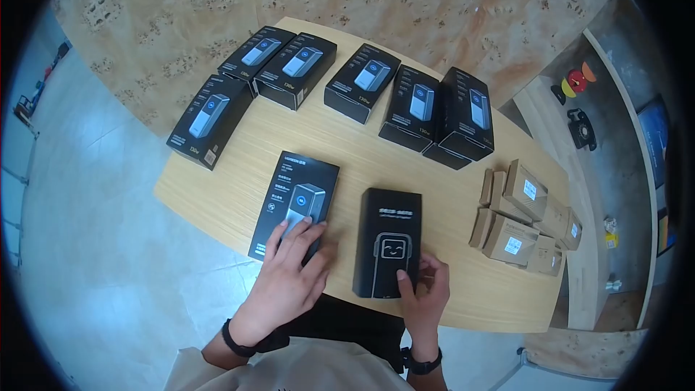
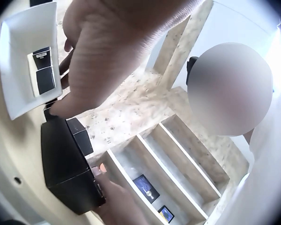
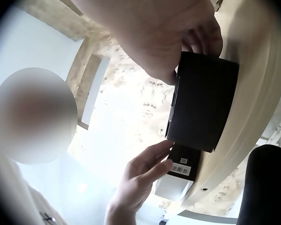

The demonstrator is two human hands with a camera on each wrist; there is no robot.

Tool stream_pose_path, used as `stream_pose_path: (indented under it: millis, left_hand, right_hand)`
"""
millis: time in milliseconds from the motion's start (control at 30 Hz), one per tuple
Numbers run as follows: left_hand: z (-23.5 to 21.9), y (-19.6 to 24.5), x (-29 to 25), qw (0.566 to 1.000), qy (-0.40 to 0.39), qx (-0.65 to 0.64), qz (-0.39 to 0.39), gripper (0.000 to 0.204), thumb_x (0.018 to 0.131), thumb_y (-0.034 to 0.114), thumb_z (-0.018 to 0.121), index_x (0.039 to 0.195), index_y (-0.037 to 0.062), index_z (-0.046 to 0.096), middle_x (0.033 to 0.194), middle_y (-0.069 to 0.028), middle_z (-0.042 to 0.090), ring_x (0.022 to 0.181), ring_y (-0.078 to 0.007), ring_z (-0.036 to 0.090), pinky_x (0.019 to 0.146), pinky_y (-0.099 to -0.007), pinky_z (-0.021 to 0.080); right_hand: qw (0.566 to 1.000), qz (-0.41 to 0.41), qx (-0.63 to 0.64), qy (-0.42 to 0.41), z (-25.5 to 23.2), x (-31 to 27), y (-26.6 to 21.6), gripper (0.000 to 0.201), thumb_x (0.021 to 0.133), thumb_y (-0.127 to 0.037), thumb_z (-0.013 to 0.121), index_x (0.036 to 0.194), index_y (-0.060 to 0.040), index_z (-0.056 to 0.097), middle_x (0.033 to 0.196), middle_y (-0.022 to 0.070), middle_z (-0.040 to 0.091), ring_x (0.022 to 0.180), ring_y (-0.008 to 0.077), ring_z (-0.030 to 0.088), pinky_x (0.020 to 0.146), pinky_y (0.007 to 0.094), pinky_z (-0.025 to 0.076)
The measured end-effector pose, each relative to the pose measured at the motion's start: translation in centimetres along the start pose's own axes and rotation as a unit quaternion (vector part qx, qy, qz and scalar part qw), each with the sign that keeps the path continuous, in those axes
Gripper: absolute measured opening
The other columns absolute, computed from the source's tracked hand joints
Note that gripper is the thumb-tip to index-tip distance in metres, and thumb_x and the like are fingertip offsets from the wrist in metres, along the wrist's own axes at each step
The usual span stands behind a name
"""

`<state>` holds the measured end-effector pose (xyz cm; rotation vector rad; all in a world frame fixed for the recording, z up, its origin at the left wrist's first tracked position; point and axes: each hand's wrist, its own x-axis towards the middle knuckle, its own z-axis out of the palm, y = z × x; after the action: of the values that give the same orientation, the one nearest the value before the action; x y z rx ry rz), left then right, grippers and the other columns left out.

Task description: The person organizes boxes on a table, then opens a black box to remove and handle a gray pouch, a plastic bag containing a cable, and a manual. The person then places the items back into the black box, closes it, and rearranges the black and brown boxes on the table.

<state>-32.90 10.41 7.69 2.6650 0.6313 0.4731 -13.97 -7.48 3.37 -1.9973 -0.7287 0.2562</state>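
Note:
In the head view my left hand [image 1: 289, 271] rests its fingers on the printed face of a black box sleeve [image 1: 289, 174] showing a silver device. The left wrist view shows this sleeve's white inside [image 2: 16, 70], open at both ends, with dark boxes visible through it. Just to the right lies a plain black box [image 1: 391, 210] with a smiling-face drawing. My right hand [image 1: 426, 293] grips its lower right corner, thumb on top and fingers along the side. In the right wrist view the right hand [image 3: 164, 37] is at the far end of that black box [image 3: 203, 103].
Across the far side of the wooden table [image 1: 340, 141] lie several printed black boxes [image 1: 289, 65]. Small brown cartons [image 1: 517, 235] with white labels are grouped at the right. Beyond the table's right edge are shelves with a black telephone [image 1: 581, 129].

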Motion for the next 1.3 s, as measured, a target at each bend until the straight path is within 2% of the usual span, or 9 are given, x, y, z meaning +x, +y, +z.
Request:
stream_pose_path:
  millis: [133, 200, 533, 933, 1067, 1133, 1200, 1267, 1300]
  left_hand:
    - [0.4, 2.0, -0.3, 0.993, 0.019, -0.113, 0.031, 0.059, 0.084, 0.012, 0.078, 0.14, 0.0037, 0.062, 0.141, -0.0172, 0.061, 0.125, -0.0358, 0.058, 0.107, -0.0505, 0.043]
    - [0.2, 4.0, 0.1, 0.991, -0.026, -0.127, 0.015, 0.072, 0.086, 0.026, 0.082, 0.147, -0.0017, 0.056, 0.142, -0.0224, 0.058, 0.127, -0.0378, 0.057, 0.109, -0.0499, 0.042]
    - [2.5, 5.5, -1.6, 0.986, -0.032, -0.157, -0.04, 0.09, 0.097, 0.045, 0.073, 0.158, -0.0101, 0.037, 0.152, -0.0453, 0.038, 0.134, -0.0496, 0.05, 0.116, -0.0557, 0.034]
    - [1.8, 5.1, -1.4, 0.968, -0.021, -0.244, -0.047, 0.071, 0.098, 0.032, 0.073, 0.153, -0.0037, 0.045, 0.158, -0.0311, 0.037, 0.14, -0.0474, 0.044, 0.119, -0.0541, 0.031]
    - [1.7, 5.1, -1.3, 0.947, -0.003, -0.316, -0.05, 0.07, 0.098, 0.025, 0.073, 0.154, -0.0044, 0.044, 0.159, -0.0306, 0.036, 0.139, -0.0477, 0.047, 0.117, -0.0521, 0.037]
    - [1.5, 5.2, -1.0, 0.876, 0.077, -0.473, -0.048, 0.071, 0.097, 0.019, 0.072, 0.157, -0.0052, 0.041, 0.16, -0.0311, 0.035, 0.139, -0.0476, 0.049, 0.114, -0.0497, 0.042]
    - [2.0, 5.3, -0.8, 0.868, 0.102, -0.482, -0.054, 0.07, 0.097, 0.017, 0.071, 0.157, -0.0049, 0.041, 0.16, -0.0302, 0.037, 0.139, -0.0471, 0.05, 0.114, -0.0501, 0.043]
    - [2.3, 5.1, -0.6, 0.859, 0.128, -0.492, -0.058, 0.069, 0.097, 0.016, 0.07, 0.157, -0.0047, 0.042, 0.159, -0.0293, 0.039, 0.139, -0.0466, 0.05, 0.114, -0.0505, 0.044]
    - [2.2, 4.6, -0.6, 0.905, 0.06, -0.42, -0.034, 0.064, 0.095, 0.014, 0.071, 0.153, -0.0023, 0.049, 0.159, -0.0275, 0.042, 0.142, -0.0462, 0.049, 0.116, -0.051, 0.042]
  right_hand:
    - [0.999, 0.036, 0.005, 0.003, 0.1, -1.0, -0.5, 0.036, 0.087, -0.01, 0.086, 0.114, -0.0016, 0.063, 0.089, 0.0084, 0.065, 0.079, 0.0196, 0.065, 0.074, 0.0331, 0.053]
    - [0.996, 0.091, 0.019, -0.017, 0.0, -1.3, -1.0, 0.023, 0.094, -0.006, 0.079, 0.106, -0.0025, 0.059, 0.085, 0.002, 0.062, 0.074, 0.0073, 0.056, 0.068, 0.0241, 0.045]
    - [0.993, 0.099, 0.056, -0.026, 0.3, -1.8, -1.4, 0.017, 0.098, -0.014, 0.077, 0.094, -0.0023, 0.065, 0.074, 0.0035, 0.068, 0.063, 0.0069, 0.06, 0.057, 0.0245, 0.045]
    - [0.971, 0.157, 0.151, -0.096, -0.7, -2.0, -1.1, 0.021, 0.108, -0.017, 0.065, 0.095, 0.0, 0.065, 0.074, -0.001, 0.064, 0.064, 0.0059, 0.056, 0.056, 0.0248, 0.042]
    - [0.98, 0.106, 0.158, -0.056, -0.5, -1.7, -1.3, 0.028, 0.11, -0.026, 0.06, 0.107, 0.0008, 0.065, 0.072, 0.0004, 0.062, 0.063, 0.0065, 0.056, 0.053, 0.0251, 0.04]
    - [0.989, 0.044, 0.138, -0.022, -0.6, -1.6, -1.5, 0.031, 0.111, -0.028, 0.058, 0.116, 0.0016, 0.067, 0.072, 0.0012, 0.062, 0.062, 0.0073, 0.056, 0.053, 0.025, 0.04]
    - [0.946, 0.036, 0.32, -0.031, -1.0, -1.7, -2.6, 0.039, 0.11, -0.023, 0.056, 0.139, 0.0027, 0.062, 0.072, 0.0028, 0.062, 0.061, 0.0087, 0.058, 0.055, 0.0254, 0.043]
    - [0.961, 0.001, 0.273, -0.041, -0.6, -1.0, -3.1, 0.042, 0.109, -0.018, 0.056, 0.145, 0.0021, 0.059, 0.073, 0.0025, 0.062, 0.061, 0.0083, 0.058, 0.056, 0.025, 0.044]
    - [0.972, -0.034, 0.226, -0.05, -0.5, -0.8, -3.3, 0.046, 0.107, -0.013, 0.056, 0.151, 0.0016, 0.055, 0.073, 0.0021, 0.062, 0.061, 0.008, 0.058, 0.057, 0.0246, 0.044]
